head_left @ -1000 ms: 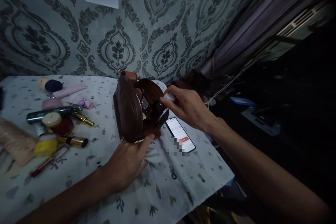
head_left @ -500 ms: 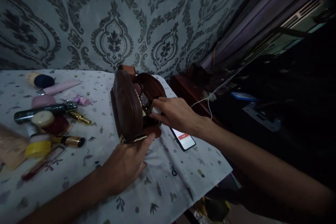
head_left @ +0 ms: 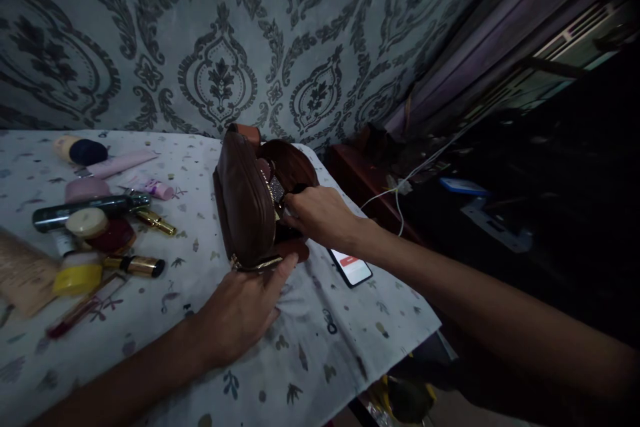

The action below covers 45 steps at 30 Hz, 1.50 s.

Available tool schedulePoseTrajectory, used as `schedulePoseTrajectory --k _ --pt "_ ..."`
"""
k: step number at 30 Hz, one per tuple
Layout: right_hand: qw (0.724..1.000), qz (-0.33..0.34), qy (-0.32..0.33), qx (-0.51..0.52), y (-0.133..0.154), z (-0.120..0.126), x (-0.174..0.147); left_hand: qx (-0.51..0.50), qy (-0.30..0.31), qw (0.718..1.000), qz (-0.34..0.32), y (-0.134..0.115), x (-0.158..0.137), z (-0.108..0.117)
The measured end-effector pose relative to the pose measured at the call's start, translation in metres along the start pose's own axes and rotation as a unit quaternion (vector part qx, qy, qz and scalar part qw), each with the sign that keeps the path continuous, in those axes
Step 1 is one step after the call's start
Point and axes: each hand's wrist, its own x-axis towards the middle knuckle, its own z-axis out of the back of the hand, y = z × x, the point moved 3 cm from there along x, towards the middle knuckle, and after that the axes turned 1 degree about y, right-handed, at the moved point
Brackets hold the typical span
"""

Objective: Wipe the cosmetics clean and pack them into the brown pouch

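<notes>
A brown leather pouch (head_left: 246,203) stands open on the cloth-covered table (head_left: 320,353). My left hand (head_left: 240,310) lies flat on the cloth, its thumb against the pouch's front zip end. My right hand (head_left: 320,217) reaches into the pouch's mouth, fingertips hidden inside among small items, one of them glittery (head_left: 275,189). Whether it holds the small white item seen earlier is hidden.
Cosmetics lie scattered at the left: a dark tube (head_left: 90,205), gold lipsticks (head_left: 135,265), a yellow-lidded jar (head_left: 77,277), a pink tube (head_left: 117,163). A phone (head_left: 351,267) with a lit screen lies right of the pouch near the table edge. Cables and dark clutter fill the right.
My right hand, holding a small white item above the pouch, has moved down and left into the pouch's opening. The left hand has stayed put.
</notes>
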Motion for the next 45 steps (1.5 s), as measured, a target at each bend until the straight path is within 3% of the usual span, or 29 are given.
schedulePoseTrajectory --k 11,21,27,38,42,45 --pt "0.999 -0.032 0.013 0.036 0.0 -0.001 0.005 0.005 0.068 0.997 0.027 -0.001 0.003 0.002" --pt "0.999 -0.021 0.026 0.036 -0.005 0.006 0.001 0.016 0.055 0.998 0.015 0.001 0.002 -0.003" --pt "0.998 -0.04 0.025 0.035 -0.003 0.003 0.004 0.026 0.088 0.996 0.02 0.0 0.003 -0.002" --pt "0.999 -0.018 0.029 0.023 -0.001 0.004 0.005 0.012 0.07 0.997 0.021 0.001 0.002 -0.005" --pt "0.998 -0.031 -0.028 0.047 -0.018 0.02 -0.006 0.019 0.05 0.998 0.014 0.002 0.001 -0.005" --pt "0.998 0.021 -0.038 0.055 -0.029 0.024 -0.017 0.016 0.035 0.999 0.005 0.002 -0.001 -0.005"
